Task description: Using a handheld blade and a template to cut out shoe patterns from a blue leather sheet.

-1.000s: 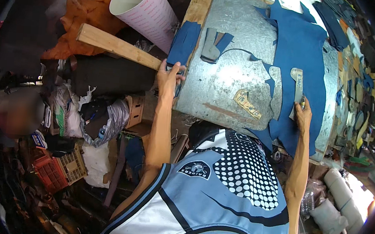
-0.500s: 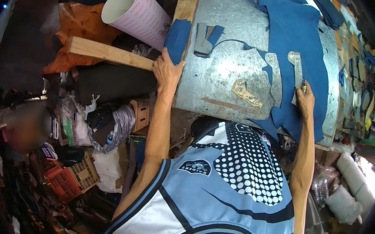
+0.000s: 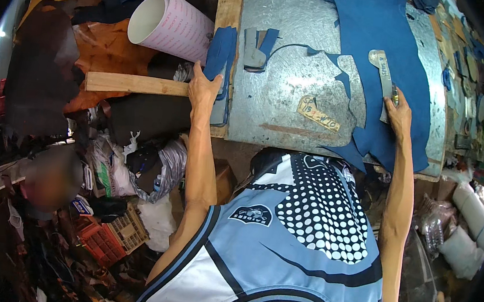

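My left hand point(image 3: 204, 90) is at the near end of a stack of blue leather pieces point(image 3: 221, 51). Its thumb and fingers are spread, with the thumb touching the stack's near end. On the right, my right hand point(image 3: 398, 112) is closed around a slim tool that looks like a knife point(image 3: 395, 95), with yellow and dark parts showing; its blade is not visible. Beside those fingers a long grey metal template point(image 3: 380, 68) lies on a large blue leather hide point(image 3: 374, 24). The hide is spread over a metal-topped table point(image 3: 293, 92), its cut edge facing left.
Small cut pieces point(image 3: 258, 49) and a tan marked template point(image 3: 317, 114) lie on the metal. A wooden bar point(image 3: 138, 84) juts left, below a white roll point(image 3: 169, 24). Orange leather point(image 3: 110, 42), crates point(image 3: 96, 242) and bags stand at left; other templates point(image 3: 468, 96) crowd the right.
The whole view has shifted a little, moving the table leftward in the picture. My left thumb and fingers now sit lower against the blue stack. My right hand still grips the tool by the template.
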Available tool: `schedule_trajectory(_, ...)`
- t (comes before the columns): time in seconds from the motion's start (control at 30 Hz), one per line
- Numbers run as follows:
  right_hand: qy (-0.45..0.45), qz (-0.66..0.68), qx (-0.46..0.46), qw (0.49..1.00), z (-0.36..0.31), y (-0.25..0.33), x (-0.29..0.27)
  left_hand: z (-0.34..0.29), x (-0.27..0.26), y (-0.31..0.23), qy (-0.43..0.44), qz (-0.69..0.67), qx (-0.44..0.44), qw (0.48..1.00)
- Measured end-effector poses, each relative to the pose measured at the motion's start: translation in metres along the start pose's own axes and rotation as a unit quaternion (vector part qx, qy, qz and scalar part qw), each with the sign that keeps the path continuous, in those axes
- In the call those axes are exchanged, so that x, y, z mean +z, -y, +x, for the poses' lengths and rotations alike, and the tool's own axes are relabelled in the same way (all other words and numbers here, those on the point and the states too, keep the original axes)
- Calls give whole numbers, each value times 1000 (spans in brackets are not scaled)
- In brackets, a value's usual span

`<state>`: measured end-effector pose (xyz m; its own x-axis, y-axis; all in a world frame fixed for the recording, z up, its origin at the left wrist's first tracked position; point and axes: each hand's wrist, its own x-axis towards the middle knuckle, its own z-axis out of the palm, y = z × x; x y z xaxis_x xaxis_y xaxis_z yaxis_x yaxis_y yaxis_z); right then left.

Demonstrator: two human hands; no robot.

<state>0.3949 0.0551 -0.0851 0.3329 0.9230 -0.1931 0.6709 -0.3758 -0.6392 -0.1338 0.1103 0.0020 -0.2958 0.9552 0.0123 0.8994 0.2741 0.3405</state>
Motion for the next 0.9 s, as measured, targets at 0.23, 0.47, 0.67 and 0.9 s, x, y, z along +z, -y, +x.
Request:
schedule_trajectory(0.23, 3, 8, 13, 1000, -3, 4, -17, -11, 19, 1, 19, 7, 34, 999)
schedule_trajectory(0.47, 84, 337, 25, 937, -24, 9, -39, -29, 6, -7, -46, 25, 80, 995)
schedule_trajectory(0.67, 120, 601, 5, 790, -38, 60, -112, -76, 63, -102, 60, -149, 285, 945)
schedule_trajectory(0.9, 30, 379, 3, 925, 30, 33, -73, -191, 123, -206, 227, -81, 490, 838)
